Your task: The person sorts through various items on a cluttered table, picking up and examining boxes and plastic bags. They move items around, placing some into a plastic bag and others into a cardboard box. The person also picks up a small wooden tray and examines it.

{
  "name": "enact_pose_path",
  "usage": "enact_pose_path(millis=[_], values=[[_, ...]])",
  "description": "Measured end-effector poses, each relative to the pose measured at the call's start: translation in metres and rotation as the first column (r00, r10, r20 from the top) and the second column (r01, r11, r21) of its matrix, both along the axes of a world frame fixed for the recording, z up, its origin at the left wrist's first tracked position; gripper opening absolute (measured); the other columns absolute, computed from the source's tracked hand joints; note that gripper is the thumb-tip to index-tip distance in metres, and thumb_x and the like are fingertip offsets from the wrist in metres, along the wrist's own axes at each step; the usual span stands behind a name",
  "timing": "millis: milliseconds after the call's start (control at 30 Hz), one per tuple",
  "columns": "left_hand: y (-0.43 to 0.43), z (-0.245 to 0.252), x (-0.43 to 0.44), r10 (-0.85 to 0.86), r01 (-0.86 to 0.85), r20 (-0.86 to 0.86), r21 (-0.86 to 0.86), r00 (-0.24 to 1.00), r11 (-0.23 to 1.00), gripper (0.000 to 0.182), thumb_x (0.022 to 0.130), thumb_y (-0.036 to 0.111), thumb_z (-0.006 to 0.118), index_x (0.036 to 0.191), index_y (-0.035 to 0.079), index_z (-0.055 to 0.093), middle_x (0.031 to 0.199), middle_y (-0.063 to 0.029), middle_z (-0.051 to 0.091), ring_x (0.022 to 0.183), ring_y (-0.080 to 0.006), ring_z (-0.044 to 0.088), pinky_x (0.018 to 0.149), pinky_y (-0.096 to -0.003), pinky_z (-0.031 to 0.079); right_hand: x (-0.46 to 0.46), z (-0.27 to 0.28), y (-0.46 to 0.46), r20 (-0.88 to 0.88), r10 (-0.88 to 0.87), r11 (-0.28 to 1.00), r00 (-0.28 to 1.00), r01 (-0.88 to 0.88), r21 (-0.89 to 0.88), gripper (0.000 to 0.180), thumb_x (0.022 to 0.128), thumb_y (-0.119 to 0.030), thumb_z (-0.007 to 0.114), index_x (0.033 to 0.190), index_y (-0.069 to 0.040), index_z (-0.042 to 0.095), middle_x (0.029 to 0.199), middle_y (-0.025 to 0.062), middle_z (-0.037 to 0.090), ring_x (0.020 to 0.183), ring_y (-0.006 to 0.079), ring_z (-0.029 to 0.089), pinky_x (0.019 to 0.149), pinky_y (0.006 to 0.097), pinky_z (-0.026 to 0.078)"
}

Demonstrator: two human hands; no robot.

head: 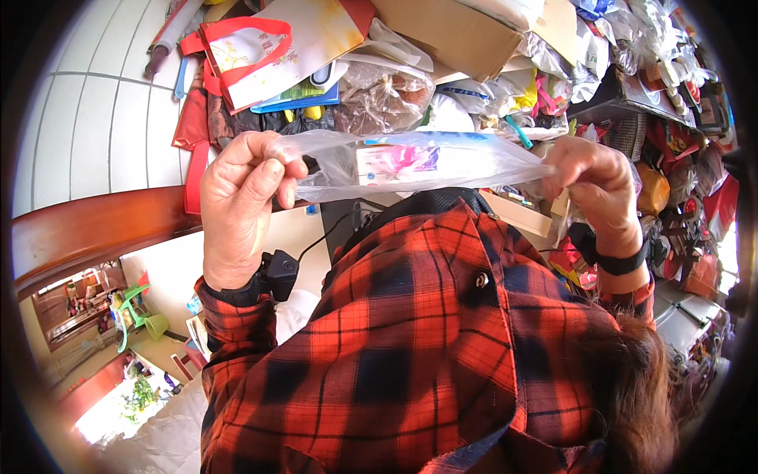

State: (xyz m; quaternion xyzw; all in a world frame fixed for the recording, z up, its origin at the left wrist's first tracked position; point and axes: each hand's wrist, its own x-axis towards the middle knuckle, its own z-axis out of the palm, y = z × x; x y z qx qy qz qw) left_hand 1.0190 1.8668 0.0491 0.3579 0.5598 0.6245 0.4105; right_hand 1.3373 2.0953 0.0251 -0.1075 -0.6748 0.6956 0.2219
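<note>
Between my two hands a clear plastic bag is stretched sideways in front of my chest. My left hand pinches one end of it between thumb and fingers. The other end is gripped by the fingers of my right hand. Inside or behind the thin film a white box with pink and purple print shows; I cannot tell which. Beyond the bag lies a knotted clear plastic bag with brown contents.
A paper bag with red handles and a cardboard box lie beyond my hands. Many plastic bags are heaped at the right. A wooden edge runs along the left, beside white tiles.
</note>
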Motion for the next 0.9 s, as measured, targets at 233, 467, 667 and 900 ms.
enact_pose_path(millis=[233,467,667,900], values=[[0.000,-0.010,0.000,-0.021,0.019,0.038,0.053,0.999,0.998,0.030,0.092,0.026,0.070,0.104,0.000,0.062,0.104,-0.0083,0.064,0.075,-0.0092,0.055,0.069,-0.0231,0.046,0.015,-0.004,-0.009,-0.011,-0.127,0.984,0.992,0.124,-0.132,0.026,0.081,-0.014,0.064,0.101,0.002,0.064,0.092,0.0145,0.066,0.064,0.0112,0.055,0.063,0.0251,0.046],[0.010,-0.016,0.004,-0.187,0.182,0.023,0.148,0.982,0.972,0.010,0.086,0.002,0.068,0.089,0.004,0.058,0.126,-0.0104,0.054,0.091,-0.0115,0.059,0.079,-0.0253,0.050,0.019,0.000,-0.012,0.011,-0.109,0.991,0.994,0.110,-0.083,0.031,0.081,-0.015,0.063,0.106,0.003,0.063,0.096,0.0175,0.067,0.061,0.0099,0.054,0.061,0.0232,0.045],[0.017,-0.034,0.003,-0.032,0.011,0.126,0.166,0.992,0.986,0.011,0.088,0.006,0.069,0.092,0.004,0.059,0.120,-0.0106,0.059,0.089,-0.0130,0.060,0.082,-0.0268,0.049,0.021,0.005,-0.015,-0.025,-0.228,0.970,0.973,0.225,-0.095,0.037,0.084,-0.023,0.069,0.109,0.003,0.062,0.098,0.0183,0.066,0.064,0.0109,0.055,0.063,0.0235,0.045],[0.036,-0.032,0.001,-0.018,-0.036,0.333,0.154,0.943,0.987,0.031,0.088,0.000,0.069,0.117,0.001,0.060,0.122,-0.0087,0.061,0.097,-0.0209,0.066,0.084,-0.0309,0.057,0.010,0.021,0.001,-0.133,-0.339,0.938,0.931,0.325,-0.120,0.033,0.084,-0.025,0.071,0.100,0.003,0.065,0.091,0.0158,0.071,0.062,0.0111,0.059,0.058,0.0248,0.049]])
